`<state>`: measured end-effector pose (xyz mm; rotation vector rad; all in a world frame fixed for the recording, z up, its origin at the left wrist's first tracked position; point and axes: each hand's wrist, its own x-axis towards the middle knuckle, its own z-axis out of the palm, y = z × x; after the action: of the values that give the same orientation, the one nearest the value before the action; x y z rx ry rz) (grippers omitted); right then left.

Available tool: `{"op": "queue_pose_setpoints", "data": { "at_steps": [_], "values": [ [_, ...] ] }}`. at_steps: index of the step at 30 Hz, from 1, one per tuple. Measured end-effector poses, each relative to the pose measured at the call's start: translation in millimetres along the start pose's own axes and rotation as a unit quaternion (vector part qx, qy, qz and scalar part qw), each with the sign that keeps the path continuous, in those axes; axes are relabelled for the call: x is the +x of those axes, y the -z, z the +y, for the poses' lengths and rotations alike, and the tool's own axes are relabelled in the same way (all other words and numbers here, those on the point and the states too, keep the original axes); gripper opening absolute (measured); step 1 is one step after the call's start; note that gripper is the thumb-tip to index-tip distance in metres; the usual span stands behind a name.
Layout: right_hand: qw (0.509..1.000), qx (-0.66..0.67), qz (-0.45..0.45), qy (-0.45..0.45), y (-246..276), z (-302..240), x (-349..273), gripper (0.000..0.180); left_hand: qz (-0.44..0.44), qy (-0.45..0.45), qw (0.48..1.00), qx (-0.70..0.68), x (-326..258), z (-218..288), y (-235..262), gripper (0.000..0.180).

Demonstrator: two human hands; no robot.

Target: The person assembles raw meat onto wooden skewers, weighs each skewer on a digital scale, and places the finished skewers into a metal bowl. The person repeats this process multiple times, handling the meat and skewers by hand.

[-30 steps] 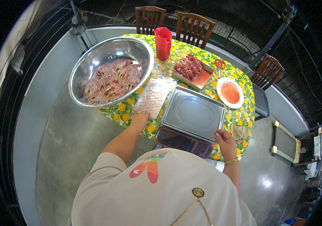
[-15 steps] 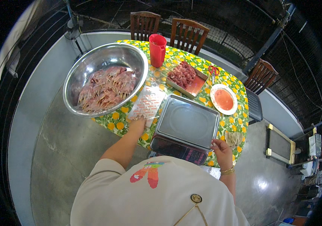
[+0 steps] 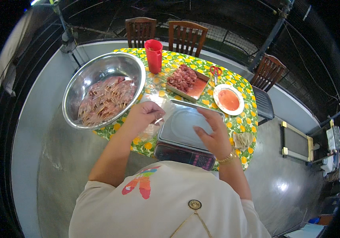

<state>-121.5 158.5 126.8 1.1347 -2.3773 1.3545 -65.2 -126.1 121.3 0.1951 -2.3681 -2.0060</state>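
Note:
My left hand (image 3: 143, 115) is closed on a thin clear plastic bag (image 3: 157, 120), lifted just left of the steel tray (image 3: 182, 129) of a digital scale (image 3: 186, 155). My right hand (image 3: 214, 135) hovers flat over the tray's right half, fingers apart and holding nothing. More clear plastic bags (image 3: 151, 99) lie on the yellow fruit-patterned tablecloth (image 3: 138, 142) under my left hand. A big steel bowl (image 3: 136, 67) full of skewered raw meat (image 3: 104, 97) stands to the left.
Behind the scale are a board of chopped red meat (image 3: 184, 79), a red cup (image 3: 153, 55), red-handled scissors (image 3: 215, 71) and a white plate of red sauce (image 3: 228, 100). A crumpled cloth (image 3: 242, 139) lies at the right corner. Wooden chairs (image 3: 186, 37) stand around the table.
My left hand has lifted a clear bag off the pile and drawn it toward the scale. My right hand moved from the scale's front right corner up over the tray.

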Motion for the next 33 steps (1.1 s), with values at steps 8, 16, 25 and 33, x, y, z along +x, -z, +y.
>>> {"op": "queue_pose_setpoints", "data": {
  "at_steps": [8,16,25,33],
  "values": [
    [0.915,0.311,-0.230,-0.117,-5.2,-6.1,35.5,0.066,-0.004,-0.016,1.000,-0.021,-15.0,50.7,-17.1,0.009],
    [0.829,0.454,-0.127,-0.300,11.2,37.8,-23.1,0.018,0.250,-0.164,0.944,0.142,6.4,37.0,6.1,0.022],
    [0.813,0.401,0.207,-0.368,6.3,22.0,-25.6,0.032,0.025,-0.440,0.842,0.311,-16.5,11.5,-138.2,0.055],
    [0.894,0.215,0.232,-0.319,-3.6,26.8,-48.2,0.040,-0.110,-0.224,0.962,0.115,-9.7,-1.2,-144.9,0.056]
  ]
}}
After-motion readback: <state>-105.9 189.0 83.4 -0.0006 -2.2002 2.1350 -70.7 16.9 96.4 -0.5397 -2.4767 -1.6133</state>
